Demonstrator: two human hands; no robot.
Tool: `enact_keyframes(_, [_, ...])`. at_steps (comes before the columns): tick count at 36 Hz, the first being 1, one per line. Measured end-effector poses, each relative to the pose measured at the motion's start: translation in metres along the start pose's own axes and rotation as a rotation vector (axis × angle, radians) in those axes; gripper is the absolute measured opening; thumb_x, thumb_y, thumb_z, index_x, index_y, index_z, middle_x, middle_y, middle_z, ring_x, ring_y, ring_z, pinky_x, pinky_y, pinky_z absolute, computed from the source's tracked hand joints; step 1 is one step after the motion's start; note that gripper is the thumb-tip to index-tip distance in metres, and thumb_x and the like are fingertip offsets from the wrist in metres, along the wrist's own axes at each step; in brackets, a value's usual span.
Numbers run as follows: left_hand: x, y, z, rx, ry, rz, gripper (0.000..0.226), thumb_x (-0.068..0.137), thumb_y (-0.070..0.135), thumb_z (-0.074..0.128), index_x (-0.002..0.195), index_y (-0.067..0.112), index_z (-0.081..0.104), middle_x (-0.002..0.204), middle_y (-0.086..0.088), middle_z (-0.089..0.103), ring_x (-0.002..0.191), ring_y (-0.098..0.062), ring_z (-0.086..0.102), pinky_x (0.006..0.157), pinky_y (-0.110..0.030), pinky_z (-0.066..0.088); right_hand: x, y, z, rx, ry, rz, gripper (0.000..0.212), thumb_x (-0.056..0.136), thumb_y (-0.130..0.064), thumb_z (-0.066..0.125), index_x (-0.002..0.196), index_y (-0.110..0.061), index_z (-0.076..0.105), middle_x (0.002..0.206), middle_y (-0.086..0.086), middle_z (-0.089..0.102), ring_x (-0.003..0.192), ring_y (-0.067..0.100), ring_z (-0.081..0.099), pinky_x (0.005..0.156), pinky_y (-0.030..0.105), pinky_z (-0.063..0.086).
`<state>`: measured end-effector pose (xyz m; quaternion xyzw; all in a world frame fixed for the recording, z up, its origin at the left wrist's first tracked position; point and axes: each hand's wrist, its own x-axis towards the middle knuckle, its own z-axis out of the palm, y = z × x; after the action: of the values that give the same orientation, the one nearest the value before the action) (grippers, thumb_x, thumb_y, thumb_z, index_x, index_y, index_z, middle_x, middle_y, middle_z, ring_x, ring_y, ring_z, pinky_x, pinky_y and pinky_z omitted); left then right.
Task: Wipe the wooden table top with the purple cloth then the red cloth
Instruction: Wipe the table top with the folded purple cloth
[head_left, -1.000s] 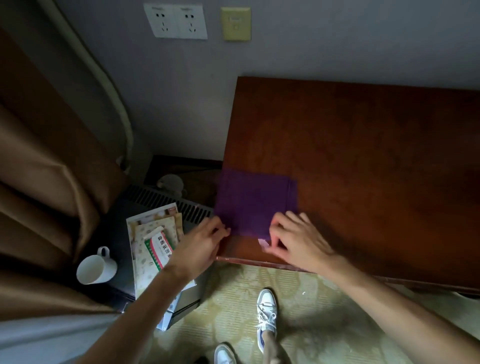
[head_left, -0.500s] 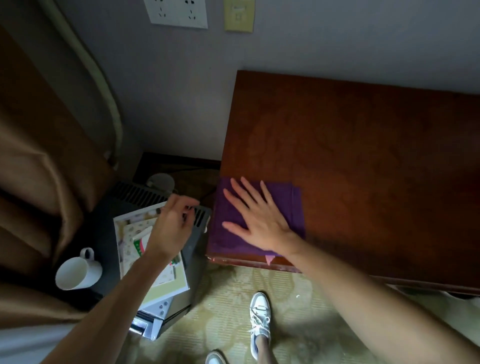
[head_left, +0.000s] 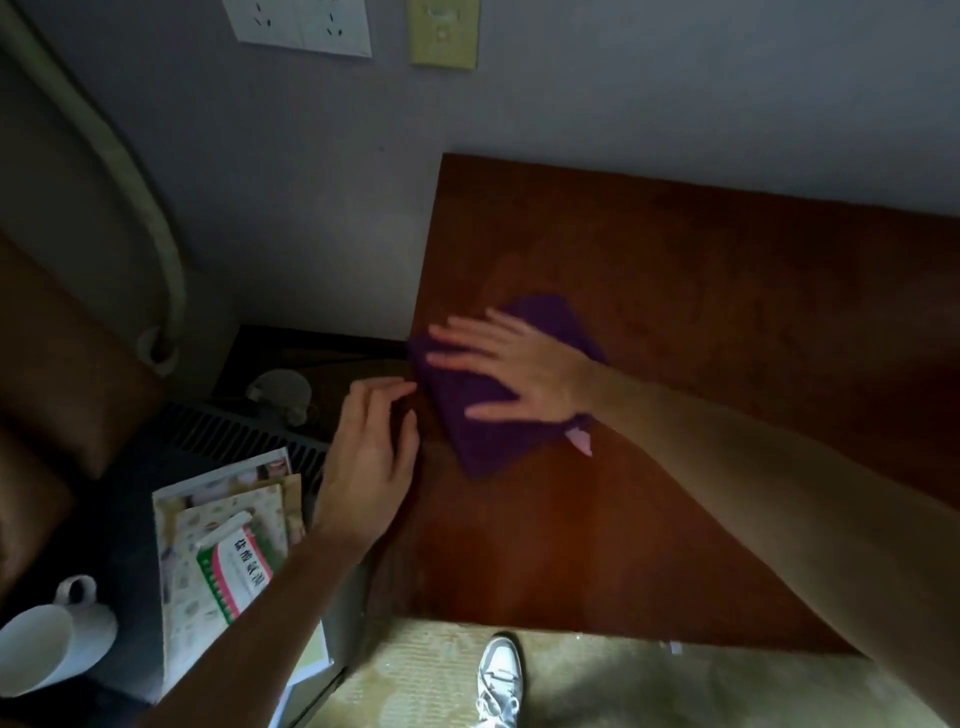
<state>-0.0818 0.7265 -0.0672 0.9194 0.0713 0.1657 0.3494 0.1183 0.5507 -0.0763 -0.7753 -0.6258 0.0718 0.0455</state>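
Right hand (head_left: 524, 374), fingers (head_left: 467, 332) spread flat, presses purple cloth (head_left: 483, 415) at worktop (head_left: 727, 312) left edge; left hand (head_left: 369, 462), fingers half-curled and empty, beside it; bare worktop rightward.

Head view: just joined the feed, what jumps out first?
The purple cloth lies at the left edge of the wooden table, pressed flat under the right hand with fingers spread. The left hand hovers by the table's left edge, next to the cloth. Lower left, a white mug sits beside a stack of papers.
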Motion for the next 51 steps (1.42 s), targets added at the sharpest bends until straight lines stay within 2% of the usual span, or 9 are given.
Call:
enact_keyframes(11, [0.027, 0.008, 0.045, 0.167, -0.205, 0.102, 0.039, 0.103, 0.03, 0.041, 0.137, 0.012, 0.052, 0.139, 0.0, 0.046, 0.124, -0.018, 0.049, 0.102, -0.034, 0.04, 0.103, 0.175, -0.046, 0.029, 0.014, 0.346, 0.089, 0.089, -0.086, 0.011, 0.163, -0.037, 0.015, 0.173, -0.002, 0.011, 0.16, 0.02, 0.007, 0.128, 0.047, 0.001])
enact_keyframes(15, [0.029, 0.007, 0.045, 0.187, -0.234, 0.108, 0.04, 0.104, 0.03, 0.039, 0.139, 0.014, 0.05, 0.14, 0.002, 0.047, 0.129, -0.015, 0.047, 0.105, -0.031, 0.036, 0.116, 0.196, -0.05, 0.052, 0.094, 0.503, 0.082, 0.095, -0.081, 0.021, 0.163, -0.036, 0.018, 0.173, -0.002, 0.014, 0.159, 0.02, 0.011, 0.129, 0.046, 0.004])
enact_keyframes(22, [0.028, 0.007, 0.044, 0.143, -0.201, 0.082, 0.038, 0.103, 0.026, 0.036, 0.134, 0.011, 0.052, 0.135, 0.002, 0.045, 0.122, -0.014, 0.045, 0.106, -0.029, 0.035, 0.102, 0.165, -0.038, 0.077, 0.176, 0.746, 0.083, 0.096, -0.08, 0.022, 0.165, -0.034, 0.013, 0.174, -0.002, 0.007, 0.16, 0.021, 0.004, 0.129, 0.05, -0.001])
enact_keyframes(28, [0.025, 0.01, 0.04, 0.079, -0.116, 0.097, 0.031, 0.099, 0.021, 0.037, 0.121, 0.008, 0.055, 0.126, -0.007, 0.047, 0.114, -0.02, 0.044, 0.103, -0.031, 0.036, 0.036, 0.073, -0.021, 0.093, 0.165, 0.793, 0.084, 0.095, -0.081, 0.021, 0.165, -0.036, 0.008, 0.174, -0.003, 0.002, 0.16, 0.021, -0.003, 0.128, 0.051, -0.005])
enact_keyframes(32, [0.022, 0.009, 0.038, 0.053, -0.067, 0.167, 0.018, 0.095, 0.009, 0.042, 0.106, 0.008, 0.056, 0.112, -0.007, 0.047, 0.104, -0.023, 0.045, 0.092, -0.044, 0.042, -0.024, -0.016, 0.003, 0.081, 0.174, 0.795, 0.084, 0.095, -0.081, 0.02, 0.165, -0.036, 0.008, 0.174, -0.004, 0.0, 0.16, 0.02, -0.002, 0.128, 0.05, -0.003])
enact_keyframes(37, [0.015, 0.018, 0.035, -0.019, -0.011, 0.168, 0.013, 0.093, 0.006, 0.047, 0.103, 0.007, 0.056, 0.107, -0.01, 0.049, 0.103, -0.025, 0.047, 0.093, -0.042, 0.041, -0.095, -0.135, 0.031, 0.068, 0.236, 0.74, 0.087, 0.092, -0.081, 0.028, 0.163, -0.031, 0.024, 0.173, -0.002, 0.014, 0.161, 0.022, 0.008, 0.128, 0.053, 0.01])
enact_keyframes(40, [0.011, 0.025, 0.04, -0.011, -0.07, 0.163, 0.017, 0.093, 0.011, 0.048, 0.106, 0.01, 0.058, 0.11, -0.01, 0.051, 0.105, -0.025, 0.049, 0.094, -0.041, 0.041, -0.135, -0.176, 0.04, 0.043, 0.168, 0.618, 0.084, 0.094, -0.08, 0.034, 0.163, -0.033, 0.022, 0.173, -0.008, 0.013, 0.161, 0.018, 0.003, 0.127, 0.055, 0.013])
enact_keyframes(45, [0.016, 0.038, 0.055, 0.141, -0.195, 0.233, 0.025, 0.092, 0.016, 0.047, 0.115, 0.013, 0.057, 0.118, -0.008, 0.053, 0.107, -0.026, 0.053, 0.089, -0.041, 0.042, -0.16, -0.147, 0.031, 0.024, 0.071, 0.382, 0.083, 0.095, -0.079, 0.04, 0.164, -0.037, 0.018, 0.173, -0.011, 0.006, 0.16, 0.015, -0.003, 0.129, 0.053, 0.008])
enact_keyframes(51, [0.019, 0.047, 0.07, 0.089, -0.164, 0.039, 0.033, 0.1, 0.028, 0.039, 0.126, 0.012, 0.052, 0.126, -0.007, 0.049, 0.114, -0.024, 0.05, 0.094, -0.031, 0.033, -0.145, -0.03, 0.013, -0.024, 0.028, 0.249, 0.08, 0.096, -0.075, 0.041, 0.163, -0.037, 0.021, 0.173, -0.008, 0.011, 0.161, 0.016, 0.003, 0.129, 0.052, 0.01])
